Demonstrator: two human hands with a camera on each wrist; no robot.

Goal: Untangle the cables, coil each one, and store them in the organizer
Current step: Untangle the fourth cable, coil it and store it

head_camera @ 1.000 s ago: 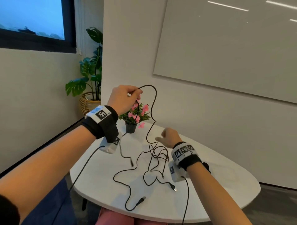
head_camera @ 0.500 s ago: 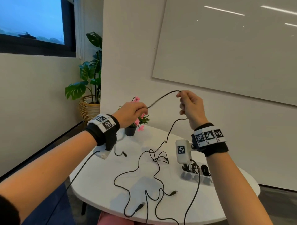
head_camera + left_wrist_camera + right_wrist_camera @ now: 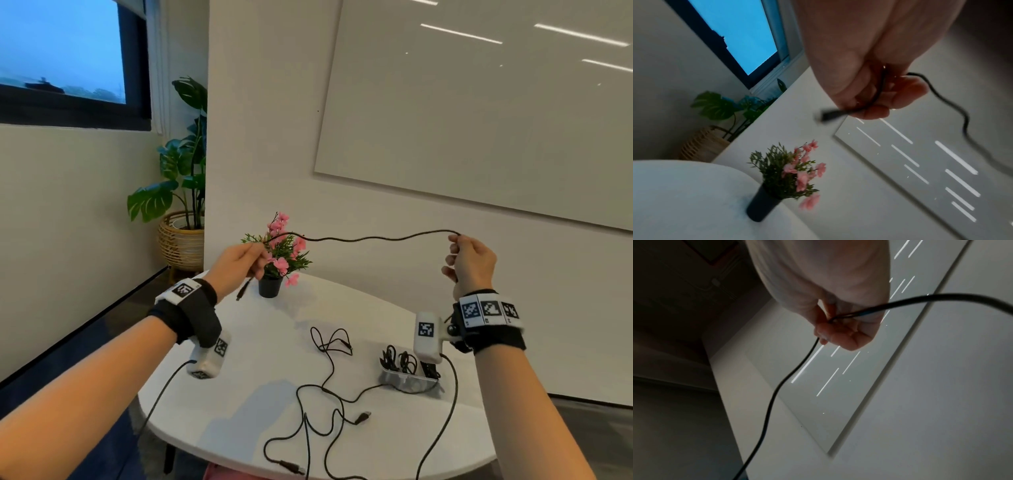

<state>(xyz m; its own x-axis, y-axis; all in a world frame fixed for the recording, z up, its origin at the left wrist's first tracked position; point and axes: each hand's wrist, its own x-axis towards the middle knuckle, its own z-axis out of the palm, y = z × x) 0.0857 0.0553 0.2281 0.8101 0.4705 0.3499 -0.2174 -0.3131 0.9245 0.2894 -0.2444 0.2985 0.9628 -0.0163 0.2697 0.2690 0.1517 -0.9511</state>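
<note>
Since the earlier frames, the hands have been drawn far apart, so that a long run of the black cable (image 3: pixel 376 236) is now stretched between them above the desk (image 3: pixel 260 346), where only a short arc was held before. The left hand (image 3: pixel 236 263) is closed round the cable near its plug (image 3: pixel 241 293), which dangles just below the fingers (image 3: pixel 875 112). The right hand (image 3: pixel 471 262) pinches the cable further along, and the rest is seen dropping past the wrist toward the near edge of the desk. More cable (image 3: pixel 329 342) lies looped in the middle of the desk, and the organizer (image 3: pixel 407 378), with coiled cables already inside, sits toward the right edge.

A snag is judged the main risk: the trailing part crosses other loops on the desk, and further pulling could tighten a knot or drag the heap toward the organizer. The small flower pot (image 3: pixel 270 286) at the far edge stands just beside the left hand and could be tipped by the swinging plug.
</note>
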